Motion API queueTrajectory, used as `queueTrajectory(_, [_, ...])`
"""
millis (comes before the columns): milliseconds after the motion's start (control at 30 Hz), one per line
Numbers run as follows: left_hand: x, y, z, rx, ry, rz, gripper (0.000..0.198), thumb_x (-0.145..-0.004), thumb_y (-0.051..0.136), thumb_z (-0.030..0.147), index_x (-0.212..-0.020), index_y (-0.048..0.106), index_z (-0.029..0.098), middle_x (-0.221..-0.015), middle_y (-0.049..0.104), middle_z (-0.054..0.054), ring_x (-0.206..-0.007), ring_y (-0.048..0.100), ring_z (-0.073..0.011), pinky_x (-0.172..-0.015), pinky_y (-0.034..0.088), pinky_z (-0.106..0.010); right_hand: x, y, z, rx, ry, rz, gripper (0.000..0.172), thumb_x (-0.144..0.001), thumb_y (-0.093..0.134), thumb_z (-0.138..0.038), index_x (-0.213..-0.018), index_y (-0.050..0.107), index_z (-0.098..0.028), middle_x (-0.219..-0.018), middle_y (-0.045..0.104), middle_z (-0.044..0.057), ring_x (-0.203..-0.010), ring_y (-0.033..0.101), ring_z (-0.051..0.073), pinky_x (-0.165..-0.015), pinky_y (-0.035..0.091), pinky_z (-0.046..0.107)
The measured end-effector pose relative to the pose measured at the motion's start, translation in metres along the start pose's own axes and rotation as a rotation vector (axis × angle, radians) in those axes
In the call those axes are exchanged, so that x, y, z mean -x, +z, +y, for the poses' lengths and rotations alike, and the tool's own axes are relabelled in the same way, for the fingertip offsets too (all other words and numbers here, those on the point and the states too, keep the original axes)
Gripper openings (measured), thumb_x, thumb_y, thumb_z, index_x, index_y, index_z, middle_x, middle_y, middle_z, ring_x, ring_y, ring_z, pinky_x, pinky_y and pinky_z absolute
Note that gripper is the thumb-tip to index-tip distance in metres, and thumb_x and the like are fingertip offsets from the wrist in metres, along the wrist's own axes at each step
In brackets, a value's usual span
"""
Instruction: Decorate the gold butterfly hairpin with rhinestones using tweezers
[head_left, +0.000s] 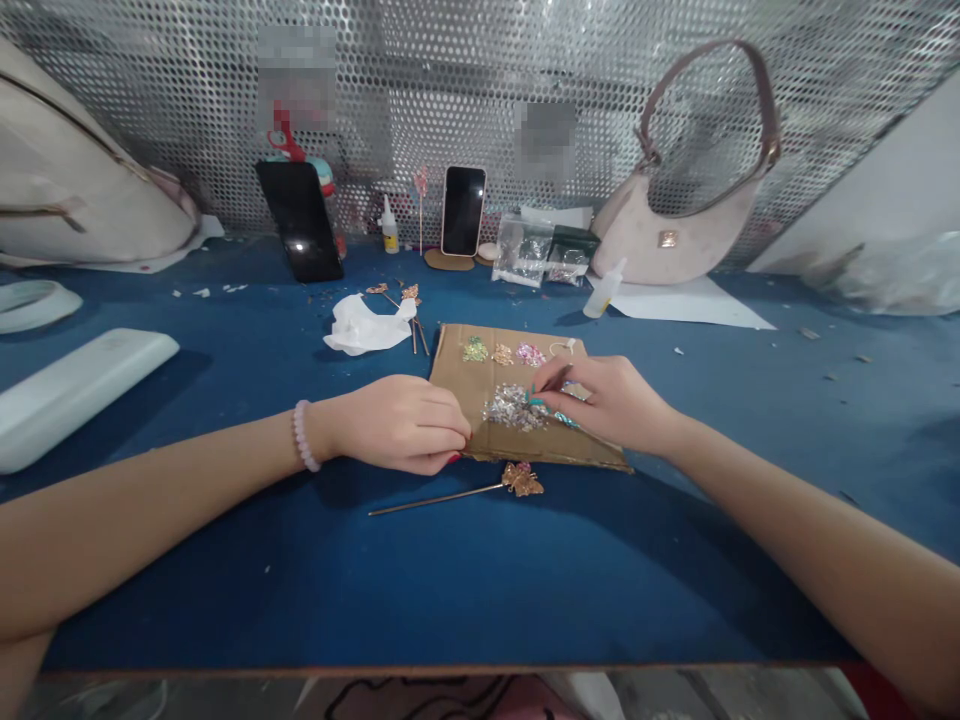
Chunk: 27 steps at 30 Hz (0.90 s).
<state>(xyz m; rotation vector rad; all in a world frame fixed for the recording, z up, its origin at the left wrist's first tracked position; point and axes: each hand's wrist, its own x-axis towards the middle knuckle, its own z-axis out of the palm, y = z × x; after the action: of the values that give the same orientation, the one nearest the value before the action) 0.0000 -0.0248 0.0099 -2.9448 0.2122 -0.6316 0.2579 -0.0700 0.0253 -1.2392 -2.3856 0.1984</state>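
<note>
A brown cardboard sheet (pixel 457 370) lies on the blue table (pixel 525 580); small piles of green, gold, pink and silver beads (pixel 514 408) sit on it. My left hand (pixel 401 422) rests at the sheet's left edge with its fingers curled shut, pinching something too small to name. My right hand (pixel 607 400) lies on the sheet's right part, fingers pinched on a thin teal-tipped tool beside the silver pile. A metal hairpin with a gold butterfly (pixel 523 481) lies just in front of the cardboard.
Behind the sheet are a crumpled white tissue (pixel 365 325), more hairpins (pixel 411 300), two glue bottles (pixel 604 290), small plastic bags (pixel 536 250), two propped phones (pixel 463 210) and a pink handbag (pixel 686 225). A white case (pixel 71 390) lies at left. Perforated metal wall behind.
</note>
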Motion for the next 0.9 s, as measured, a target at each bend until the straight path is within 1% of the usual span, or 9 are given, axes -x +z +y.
queueTrajectory(200, [-0.0002,0.0002,-0.0006,-0.003,0.001,0.004,0.016,-0.087,0.046,0.017,-0.086,0.061,0.015,-0.089,0.070,-0.005,-0.081,0.064,-0.0143,-0.065,0.050,-0.025,0.0003,-0.0003,0.0003,-0.017,0.009,0.001,0.013,-0.083,0.052,-0.030,-0.079,0.059,-0.019,-0.079,0.070,0.003,-0.064,0.063,0.013,-0.058,0.047,0.026])
queueTrajectory(433, [-0.0008,-0.0002,0.0003,0.003,0.002,-0.005,0.016,-0.088,0.045,0.017,-0.085,0.061,0.015,-0.089,0.070,-0.005,-0.081,0.064,-0.0144,-0.065,0.050,-0.025,-0.0008,-0.0002,-0.0010,-0.022,0.010,0.001,0.013,-0.083,0.052,-0.030,-0.080,0.058,-0.019,-0.077,0.070,0.003,-0.063,0.063,0.014,-0.057,0.046,0.025])
queueTrajectory(900, [0.0006,0.0010,-0.0009,0.011,0.002,0.007,0.016,-0.087,0.046,0.017,-0.086,0.061,0.015,-0.089,0.070,-0.005,-0.081,0.064,-0.0145,-0.066,0.050,-0.025,-0.0004,0.0003,0.0005,-0.017,-0.027,0.032,0.011,-0.083,0.053,-0.028,-0.079,0.059,-0.019,-0.077,0.070,0.003,-0.061,0.064,0.013,-0.058,0.048,0.025])
